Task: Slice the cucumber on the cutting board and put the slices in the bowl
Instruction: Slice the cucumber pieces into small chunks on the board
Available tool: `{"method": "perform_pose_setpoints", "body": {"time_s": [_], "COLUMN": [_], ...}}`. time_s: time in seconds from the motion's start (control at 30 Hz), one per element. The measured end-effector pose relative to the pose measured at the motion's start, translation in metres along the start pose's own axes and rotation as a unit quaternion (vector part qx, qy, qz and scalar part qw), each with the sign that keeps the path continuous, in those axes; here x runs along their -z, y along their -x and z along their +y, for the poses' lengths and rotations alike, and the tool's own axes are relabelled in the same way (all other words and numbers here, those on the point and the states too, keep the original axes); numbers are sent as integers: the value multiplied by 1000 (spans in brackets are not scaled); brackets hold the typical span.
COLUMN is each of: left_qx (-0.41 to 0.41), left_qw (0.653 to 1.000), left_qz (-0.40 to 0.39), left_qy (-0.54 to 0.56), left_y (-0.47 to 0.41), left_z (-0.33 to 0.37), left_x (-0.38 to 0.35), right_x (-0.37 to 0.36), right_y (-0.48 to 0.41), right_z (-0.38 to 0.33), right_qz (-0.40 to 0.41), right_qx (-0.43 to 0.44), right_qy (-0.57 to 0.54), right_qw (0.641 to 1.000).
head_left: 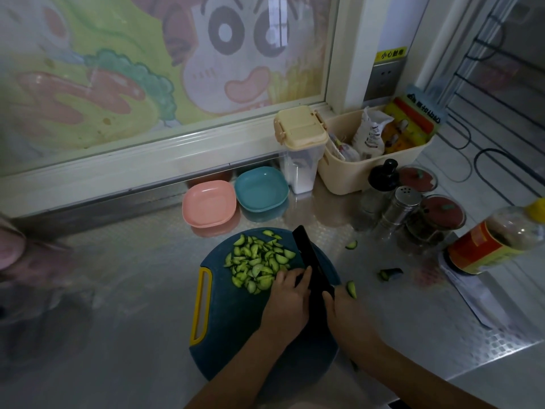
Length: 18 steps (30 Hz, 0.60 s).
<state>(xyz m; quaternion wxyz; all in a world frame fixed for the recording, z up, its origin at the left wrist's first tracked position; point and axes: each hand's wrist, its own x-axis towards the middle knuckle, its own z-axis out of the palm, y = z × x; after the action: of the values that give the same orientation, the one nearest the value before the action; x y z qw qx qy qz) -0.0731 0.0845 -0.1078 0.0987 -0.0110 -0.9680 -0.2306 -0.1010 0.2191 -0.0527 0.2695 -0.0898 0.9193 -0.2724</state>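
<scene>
Right hand [345, 309] grips the knife [309, 255] over the cutting board [236, 323]; left hand [290, 295] curls beside the blade, hold unclear. Cucumber slices [256, 261] heap at the board's far edge, pink bowl [209, 203] and blue bowl [261, 188] beyond, jars [439, 221] crowding the surface's right edge.

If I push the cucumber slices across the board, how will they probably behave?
Probably light and loose: the cucumber slices lie as many thin separate half-moons, so they should scatter rather than slide together. Being flat, they should hardly roll, yet pieces already lie off the cutting board, so strays seem likely.
</scene>
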Motion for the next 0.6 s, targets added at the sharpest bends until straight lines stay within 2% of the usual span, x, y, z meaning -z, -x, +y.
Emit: {"method": "perform_pose_setpoints", "body": {"time_s": [0.17,0.37,0.5,0.6], "left_qx": [-2,2,11,9], "left_qw": [1000,1000,1000,1000], "left_qz": [0,3,5,8], "left_qy": [5,2,1,-2], "left_y": [0,1,1,0], "left_z": [1,2,2,2], "left_x": [2,0,0,2], "right_x": [6,12,10,11], "right_y": [2,-2,1,4], "right_z": [3,10,8,9], "right_qz": [-11,-7,56,55], "right_qx": [-17,-7,20,19], "right_qy": [-36,-14,36,4], "right_qw": [999,1000,998,998]}}
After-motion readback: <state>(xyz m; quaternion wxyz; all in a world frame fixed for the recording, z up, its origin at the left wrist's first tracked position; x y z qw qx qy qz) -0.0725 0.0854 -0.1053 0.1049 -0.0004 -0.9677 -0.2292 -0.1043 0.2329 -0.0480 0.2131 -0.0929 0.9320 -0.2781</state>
